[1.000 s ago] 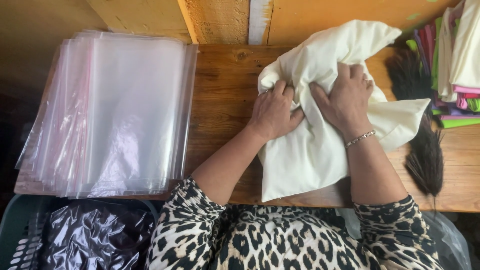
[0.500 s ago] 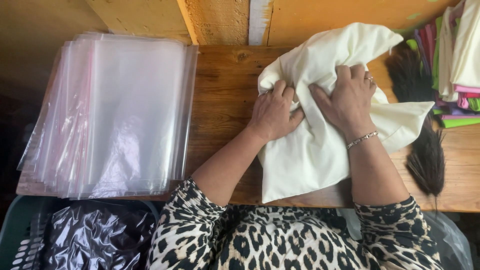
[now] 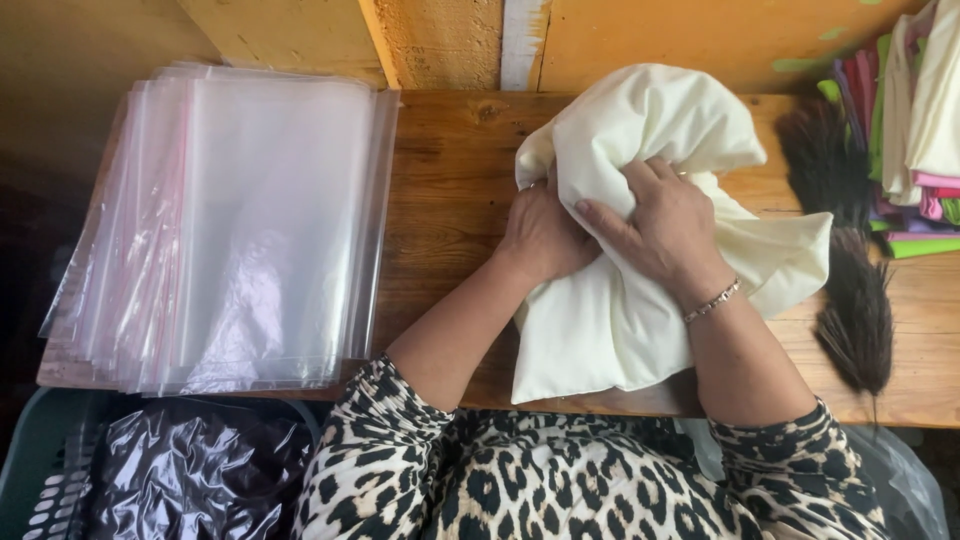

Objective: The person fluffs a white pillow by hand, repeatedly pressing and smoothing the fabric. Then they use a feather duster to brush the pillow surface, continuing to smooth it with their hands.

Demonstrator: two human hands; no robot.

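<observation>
Both my hands are on the cream cloth (image 3: 640,300), which lies bunched on the wooden surface (image 3: 450,200) right in front of me. My left hand (image 3: 540,235) presses into its left edge, fingers curled shut in the folds. My right hand (image 3: 665,230) lies over the middle, fingers (image 3: 610,222) clamped around a gathered handful. Off to my left sits a stack of clear plastic bags (image 3: 240,230); to my right, a dark brush (image 3: 850,290) and a pile of coloured fabric (image 3: 915,130).

Left fingertips (image 3: 535,205) under cream cloth (image 3: 640,300)
</observation>
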